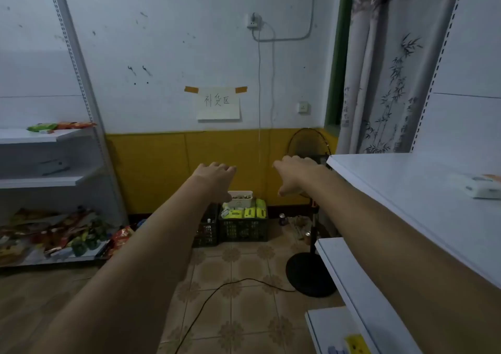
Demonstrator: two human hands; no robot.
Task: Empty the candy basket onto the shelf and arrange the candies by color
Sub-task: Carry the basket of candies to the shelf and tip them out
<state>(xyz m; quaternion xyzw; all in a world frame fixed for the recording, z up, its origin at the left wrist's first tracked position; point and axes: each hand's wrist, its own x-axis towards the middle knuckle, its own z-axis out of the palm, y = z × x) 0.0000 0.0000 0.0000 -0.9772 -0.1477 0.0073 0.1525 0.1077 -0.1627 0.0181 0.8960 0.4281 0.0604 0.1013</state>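
A small white plastic basket [242, 201] stands by the far wall, on top of yellow-green packets [250, 212] that fill a black plastic crate [243, 230] on the tiled floor [244, 272]. The basket holds small dark and gold candies [241, 197], too far off and dim to tell apart by colour or count. A second black crate [207, 231] stands just beside the first on its left. The left forearm hides part of it, and its contents are hard to make out.

Both arms reach forward, palms down. The left hand [215, 177] and the right hand [294, 174] have their fingers loosely bent and hold nothing. The left thumb covers the basket's upper left corner in this view, and whether it touches the basket cannot be told.

The broad white shelf board [406, 191] on the right lies just beside the right forearm. A white packet [482, 189] on it is cut off by the picture's edge. Lower boards of the same rack show only in part.

On the left, a white metal rack [48, 183] carries a heap of bright snack bags [54, 234] on its bottom level, blurred and dim. A black standing fan [311, 272] stands near the crates, half hidden behind the right arm.
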